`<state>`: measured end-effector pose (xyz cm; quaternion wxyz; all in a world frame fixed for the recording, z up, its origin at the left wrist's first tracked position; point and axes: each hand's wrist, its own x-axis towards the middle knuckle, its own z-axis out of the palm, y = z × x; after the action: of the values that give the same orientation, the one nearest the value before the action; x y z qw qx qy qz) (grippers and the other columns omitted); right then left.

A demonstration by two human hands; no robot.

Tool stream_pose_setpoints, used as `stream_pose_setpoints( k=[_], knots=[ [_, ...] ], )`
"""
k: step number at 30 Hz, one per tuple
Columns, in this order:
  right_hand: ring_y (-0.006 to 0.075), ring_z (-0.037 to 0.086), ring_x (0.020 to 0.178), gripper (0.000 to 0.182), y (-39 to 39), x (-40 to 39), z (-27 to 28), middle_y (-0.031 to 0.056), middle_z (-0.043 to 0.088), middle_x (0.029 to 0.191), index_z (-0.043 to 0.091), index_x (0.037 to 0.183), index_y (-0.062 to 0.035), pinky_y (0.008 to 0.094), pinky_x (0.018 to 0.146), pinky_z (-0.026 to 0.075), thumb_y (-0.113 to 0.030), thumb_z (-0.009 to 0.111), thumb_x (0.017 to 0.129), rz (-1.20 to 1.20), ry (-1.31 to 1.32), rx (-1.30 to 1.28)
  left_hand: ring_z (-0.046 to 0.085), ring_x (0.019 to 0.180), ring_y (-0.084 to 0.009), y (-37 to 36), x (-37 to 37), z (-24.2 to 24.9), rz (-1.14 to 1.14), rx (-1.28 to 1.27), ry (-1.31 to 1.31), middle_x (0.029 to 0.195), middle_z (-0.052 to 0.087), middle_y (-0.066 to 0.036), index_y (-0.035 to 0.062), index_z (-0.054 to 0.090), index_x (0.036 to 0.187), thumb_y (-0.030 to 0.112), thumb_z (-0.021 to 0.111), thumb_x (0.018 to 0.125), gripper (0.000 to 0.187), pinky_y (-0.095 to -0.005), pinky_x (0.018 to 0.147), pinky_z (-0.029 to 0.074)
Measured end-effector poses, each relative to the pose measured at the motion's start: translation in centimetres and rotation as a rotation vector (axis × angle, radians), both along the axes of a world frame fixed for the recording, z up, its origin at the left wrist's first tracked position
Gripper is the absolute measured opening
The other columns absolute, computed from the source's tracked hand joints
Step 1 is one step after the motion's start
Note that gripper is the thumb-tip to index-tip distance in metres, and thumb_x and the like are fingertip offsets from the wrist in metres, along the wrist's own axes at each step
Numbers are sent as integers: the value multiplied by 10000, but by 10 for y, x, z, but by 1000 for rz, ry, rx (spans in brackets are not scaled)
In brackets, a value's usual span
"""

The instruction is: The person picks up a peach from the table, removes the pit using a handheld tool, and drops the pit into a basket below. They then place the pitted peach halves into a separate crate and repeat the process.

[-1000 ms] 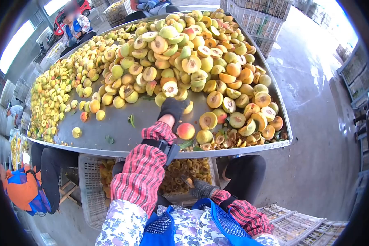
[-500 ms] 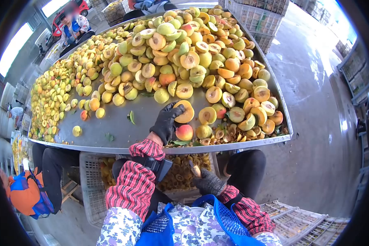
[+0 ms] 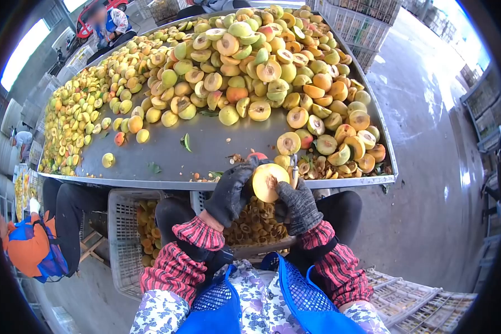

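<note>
**Fruit half (image 3: 266, 186) between 2 gloved hands at the metal table (image 3: 161, 149)**

At far left, 1 person in orange and blue (image 3: 32, 253) is beside the table; a 2nd person (image 3: 110, 26) sits beyond its upper left side. The grey tabletop is bare in the near middle, with a heap of cut fruit (image 3: 222, 72) across its far and right parts. A pale crate (image 3: 122, 239) of fruit pieces stands below the near edge. At right, stacked crates (image 3: 364, 30) adjoin the far corner, and sunlight glares on the smooth floor (image 3: 428, 183).

The left hand (image 3: 228, 192) is clamped on the fruit half's left side. Its cut face points up towards the wearer; the outline is nearly round, so its long axis is hard to tell. The right hand (image 3: 301, 209) grips a small tool (image 3: 294, 175), long axis near upright in view, metal end pointing tablewards; its thumb meets the fruit's right edge.
</note>
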<state>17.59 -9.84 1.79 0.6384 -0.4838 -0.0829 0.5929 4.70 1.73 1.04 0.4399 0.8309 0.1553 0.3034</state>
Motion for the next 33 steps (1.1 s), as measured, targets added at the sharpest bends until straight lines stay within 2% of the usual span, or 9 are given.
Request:
stream_pose_setpoints(
  k=[2, 3, 11, 14, 16, 17, 23, 28, 33],
  knots=[
    [124, 439, 361, 275, 2, -8, -4, 14, 465, 537, 459, 987, -82, 250, 317, 375, -226, 574, 783, -49, 72, 32, 513, 1015, -168, -14, 9, -10, 64, -290, -107, 1134, 515, -120, 9, 469, 1145, -36, 440, 834, 316, -294, 880, 406],
    [132, 455, 378, 272, 2, -13, -6, 16, 474, 563, 460, 994, -83, 255, 321, 388, -225, 572, 792, 2, 27, -25, 498, 1039, -205, -20, 18, -4, -17, -1182, -417, 1163, 484, -140, -4, 436, 1166, 49, 409, 874, 298, -308, 892, 402],
    [113, 505, 482, 210, -17, -25, 15, 5, 499, 646, 481, 949, -68, 240, 405, 421, -166, 579, 791, 301, -338, -32, 499, 1032, -273, -20, -17, -7, -22, -1710, -764, 1133, 499, -168, -10, 430, 1158, 367, 362, 883, 472, -383, 928, 370],
    [210, 558, 599, 306, -21, -21, 25, 104, 551, 725, 475, 979, -22, 327, 501, 444, -259, 561, 807, 528, -801, -55, 549, 940, -186, -27, -29, -7, 219, -718, -219, 1026, 559, -99, 60, 490, 1075, 107, 470, 812, 268, -311, 907, 363],
    [305, 578, 659, 313, -19, -21, 24, 165, 565, 745, 477, 954, -15, 385, 569, 450, -277, 556, 804, 643, -1157, 14, 557, 852, -180, -26, -28, -16, 204, -427, -125, 916, 570, -72, 66, 524, 943, 86, 505, 781, 164, -299, 854, 380],
    [390, 550, 757, 317, -17, -23, 29, 223, 559, 782, 476, 929, -9, 435, 654, 427, -292, 542, 803, 716, -1224, -64, 555, 853, -181, -26, -28, -20, 184, -378, -106, 917, 568, -78, 51, 521, 946, 88, 495, 792, 161, -298, 846, 390],
    [363, 558, 673, 292, -16, -32, 28, 210, 546, 697, 503, 853, -1, 426, 583, 428, -270, 580, 771, 655, -1328, -70, 535, 953, -200, -21, -37, -44, 115, -185, 67, 1060, 539, -142, -47, 469, 1103, 165, 344, 901, 319, -321, 869, 416],
    [384, 564, 720, 312, -15, -35, 5, 229, 564, 789, 457, 973, -11, 453, 630, 432, -271, 519, 810, 772, -1360, -35, 537, 935, -177, -33, -36, -38, 65, -998, -405, 1041, 556, -121, -49, 493, 1074, 154, 351, 895, 307, -305, 860, 413],
    [385, 565, 727, 312, -15, -41, -17, 240, 561, 793, 436, 979, 2, 453, 638, 433, -243, 519, 805, 815, -1412, -102, 574, 855, -186, -34, -34, -25, 153, -1223, -429, 925, 605, -112, -29, 554, 977, 126, 434, 840, 240, -294, 795, 435]
  ],
)
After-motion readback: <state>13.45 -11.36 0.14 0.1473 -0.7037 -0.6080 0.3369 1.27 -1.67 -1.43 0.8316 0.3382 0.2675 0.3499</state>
